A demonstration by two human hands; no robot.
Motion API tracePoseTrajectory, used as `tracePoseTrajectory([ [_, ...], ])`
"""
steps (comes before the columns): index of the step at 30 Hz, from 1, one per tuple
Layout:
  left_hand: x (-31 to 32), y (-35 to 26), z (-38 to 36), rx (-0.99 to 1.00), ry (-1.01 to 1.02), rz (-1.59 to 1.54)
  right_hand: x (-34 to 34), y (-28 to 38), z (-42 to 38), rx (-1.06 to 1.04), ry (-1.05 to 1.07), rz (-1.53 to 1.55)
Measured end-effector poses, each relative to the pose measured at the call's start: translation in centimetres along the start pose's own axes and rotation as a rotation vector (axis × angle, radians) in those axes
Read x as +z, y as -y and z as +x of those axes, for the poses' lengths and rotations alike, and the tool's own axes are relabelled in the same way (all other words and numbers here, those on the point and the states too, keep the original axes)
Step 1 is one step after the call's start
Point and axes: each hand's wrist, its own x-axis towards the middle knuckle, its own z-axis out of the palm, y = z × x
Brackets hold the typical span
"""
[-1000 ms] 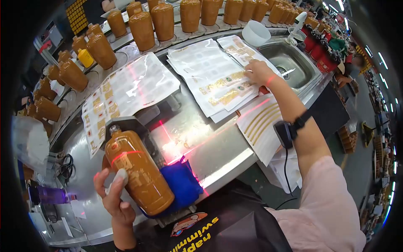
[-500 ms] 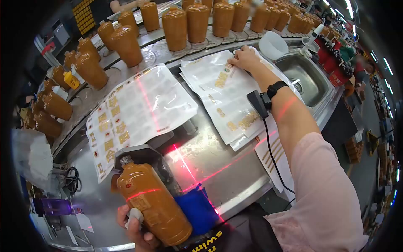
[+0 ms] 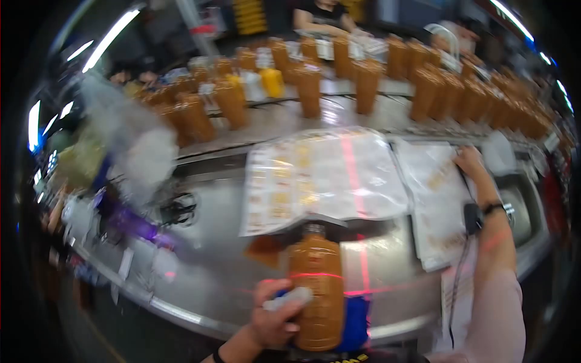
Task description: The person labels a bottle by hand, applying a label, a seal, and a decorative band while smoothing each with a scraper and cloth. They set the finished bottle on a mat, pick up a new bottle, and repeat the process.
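Observation:
In the lower middle of the head view stands a brown glazed bottle (image 3: 316, 302) with gold decals on its front and a red laser line across it. My left hand (image 3: 275, 317) is closed around a small white wad (image 3: 296, 296), pressed against the bottle's left side. My right hand (image 3: 469, 160) is at the upper edge of a stack of white decal sheets (image 3: 433, 199), its fingers curled at the edge; blur hides the exact grip. Another decal sheet (image 3: 327, 175) with gold and red prints lies behind the bottle. A blue cloth (image 3: 356, 323) hangs beside the bottle.
Several brown bottles (image 3: 308, 91) line the conveyor behind the steel table (image 3: 212, 248). A white bowl (image 3: 499, 154) and sink (image 3: 523, 209) are at right. A black cable (image 3: 457, 290) runs down from my right wrist. Another person (image 3: 327, 18) sits across the line.
The view has swung left and levelled, so everything appears shifted and blurred. My left hand remains at the bottle with the white wad; my right hand stays at the far edge of the sheets.

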Motion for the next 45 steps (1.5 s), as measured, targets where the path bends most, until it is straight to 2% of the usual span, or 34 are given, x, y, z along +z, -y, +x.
tracePoseTrajectory([
  [2,-0.4,-0.4,1.2,0.057,0.013,0.066,1.6,-1.4,1.0,0.057,0.033,0.029],
  [3,-0.5,-0.7,1.0,0.064,0.001,0.089,2.0,-1.9,0.6,-0.043,-0.052,0.054],
  [4,-0.8,-0.9,1.3,0.073,0.002,0.098,1.1,-0.6,0.3,0.044,-0.003,0.048],
  [5,-0.9,-1.0,1.6,0.085,0.008,0.093,0.1,0.5,0.1,0.063,0.015,-0.082],
  [12,-2.1,-2.2,2.2,0.079,-0.05,0.115,-16.0,14.8,-5.9,-0.356,0.038,0.087],
  [14,-2.3,-2.3,2.4,0.02,-0.091,-0.007,-20.5,18.7,-7.9,-0.537,0.055,0.169],
  [16,-2.6,-2.8,4.4,0.116,-0.185,-0.018,-26.0,24.4,-10.9,-0.694,-0.012,0.268],
  [18,-2.8,-3.4,5.8,-0.069,-0.088,-0.178,-29.9,28.8,-13.1,-0.849,0.033,0.379],
  [19,-3.1,-4.2,6.9,-0.054,-0.06,-0.214,-31.0,30.6,-14.3,-0.912,-0.006,0.418],
  [20,-3.5,-5.1,8.2,-0.058,-0.003,-0.343,-32.5,32.1,-15.3,-0.915,0.085,0.453],
  [21,-3.7,-5.7,9.1,-0.021,0.011,-0.47,-33.3,33.6,-16.0,-1.024,0.015,0.507],
  [22,-3.9,-6.5,9.8,0.023,0.049,-0.592,-34.8,34.8,-16.8,-1.015,0.105,0.511],
  [23,-4.4,-7.7,9.5,-0.073,0.156,-0.732,-35.6,35.8,-17.7,-1.075,0.041,0.613],
  [24,-4.7,-8.7,9.0,-0.163,0.262,-0.858,-35.7,35.4,-18.8,-1.001,0.081,0.664],
  [26,-6.0,-8.3,7.0,-0.253,0.364,-0.752,-35.3,35.3,-20.4,-0.862,0.151,0.765],
  [27,-6.6,-8.2,6.3,-0.289,0.441,-0.698,-33.7,34.7,-21.0,-0.915,0.044,0.802],
  [28,-7.1,-8.1,5.6,-0.325,0.515,-0.643,-32.6,34.1,-21.9,-0.898,0.062,0.826],
  [29,-7.2,-7.6,4.6,-0.381,0.505,-0.674,-31.7,33.8,-23.3,-0.75,0.186,0.922],
  [31,-6.3,-5.9,2.7,-0.488,0.491,-0.739,-27.9,32.9,-24.9,-0.704,0.174,1.073],
  [32,-5.9,-5.5,2.2,-0.513,0.491,-0.756,-27.0,32.3,-25.9,-0.585,0.273,1.066],
  [36,-5.3,-4.1,1.8,-0.615,0.459,-0.811,-23.0,31.3,-28.4,-0.283,0.397,1.128],
  [45,-4.2,-4.1,2.3,-0.672,0.324,-0.698,-20.4,30.7,-29.2,-0.164,0.371,1.203],
])
